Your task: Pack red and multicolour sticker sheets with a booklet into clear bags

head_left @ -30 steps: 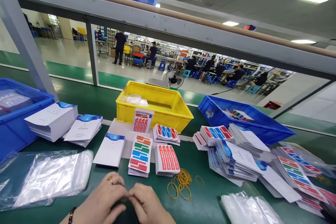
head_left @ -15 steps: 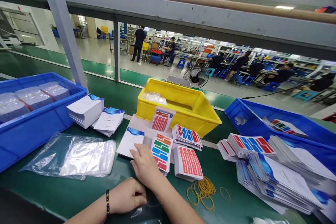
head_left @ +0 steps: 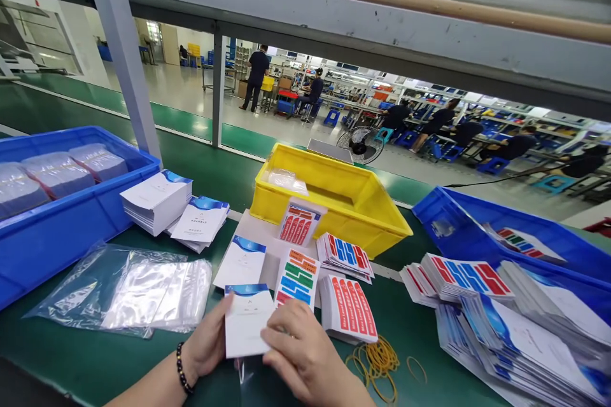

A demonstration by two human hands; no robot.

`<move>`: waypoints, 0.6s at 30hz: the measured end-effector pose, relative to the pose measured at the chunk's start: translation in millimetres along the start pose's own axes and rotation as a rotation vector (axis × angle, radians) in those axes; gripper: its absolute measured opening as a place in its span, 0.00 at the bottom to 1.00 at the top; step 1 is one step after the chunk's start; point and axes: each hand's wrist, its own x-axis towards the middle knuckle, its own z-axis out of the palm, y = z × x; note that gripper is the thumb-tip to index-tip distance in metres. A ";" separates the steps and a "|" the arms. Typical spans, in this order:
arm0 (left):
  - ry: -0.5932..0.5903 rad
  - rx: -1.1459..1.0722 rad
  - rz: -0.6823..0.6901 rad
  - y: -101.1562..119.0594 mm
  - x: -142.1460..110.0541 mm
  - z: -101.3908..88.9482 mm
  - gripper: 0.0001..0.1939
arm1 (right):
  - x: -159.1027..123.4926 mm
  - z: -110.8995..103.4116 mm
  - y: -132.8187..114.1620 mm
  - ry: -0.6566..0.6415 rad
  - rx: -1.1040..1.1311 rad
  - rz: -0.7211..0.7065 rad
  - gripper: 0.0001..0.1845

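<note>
A white booklet [head_left: 247, 324] with a blue top band is held upright-facing before me. My left hand [head_left: 209, 342], wearing a beaded bracelet, grips its left edge. My right hand [head_left: 308, 350] has curled fingers on its lower right side. Beneath it shows a bit of clear plastic, partly hidden. Just beyond lie a booklet stack [head_left: 242, 262], a sheet stack with orange, green and blue stickers [head_left: 296, 278], red-striped sticker sheets [head_left: 351, 308] and red-and-blue sticker sheets [head_left: 344, 254]. Clear plastic bags [head_left: 157, 292] lie left of my hands.
A yellow bin [head_left: 334, 216] stands behind the stacks, with blue bins at left [head_left: 81, 203] and right [head_left: 434, 222]. Rubber bands [head_left: 379, 359] lie near my right hand. More booklets [head_left: 529, 337] are piled at right. People sit and stand far off.
My right hand has come back from the booklet stack toward me. A booklet is now between both hands, and my left hand has opened from its curl to grip it. The view shifted slightly.
</note>
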 end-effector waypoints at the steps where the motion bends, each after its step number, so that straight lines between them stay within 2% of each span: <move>1: -0.008 -0.003 -0.022 1.7 -0.6 1.3 0.25 | -3.2 -6.3 4.5 -0.013 0.039 0.026 0.10; 2: -0.023 0.003 -0.046 2.6 -1.3 2.4 0.23 | -5.6 -10.8 12.7 0.001 0.046 0.080 0.11; 4: -0.049 0.015 -0.098 2.2 -3.0 3.5 0.20 | -7.7 -15.3 37.7 0.093 -0.085 0.373 0.13; 5: -0.061 0.018 -0.122 1.0 -4.0 3.9 0.20 | -7.6 -15.9 52.2 0.080 -0.193 0.559 0.12; 6: -0.076 0.019 -0.144 -0.5 -5.1 4.4 0.19 | -6.8 -15.8 66.3 0.010 -0.287 0.737 0.12; 7: -0.089 0.017 -0.154 -2.1 -6.4 5.5 0.19 | -5.5 -15.3 78.8 -0.006 -0.312 0.793 0.12; 9: -0.122 0.013 -0.169 -5.2 -9.5 10.0 0.19 | -2.1 -13.9 96.5 -0.052 -0.343 0.872 0.12; 11: -0.176 0.020 -0.188 -7.3 -12.9 18.7 0.19 | 1.5 -12.9 104.0 -0.078 -0.345 0.898 0.11; 15: -0.304 0.114 -0.247 -9.6 -15.8 42.7 0.20 | 7.5 -14.5 101.4 -0.123 -0.363 0.938 0.12; 18: -0.308 0.218 -0.295 -14.0 -10.0 54.6 0.22 | 9.8 -16.7 96.5 -0.127 -0.378 0.952 0.11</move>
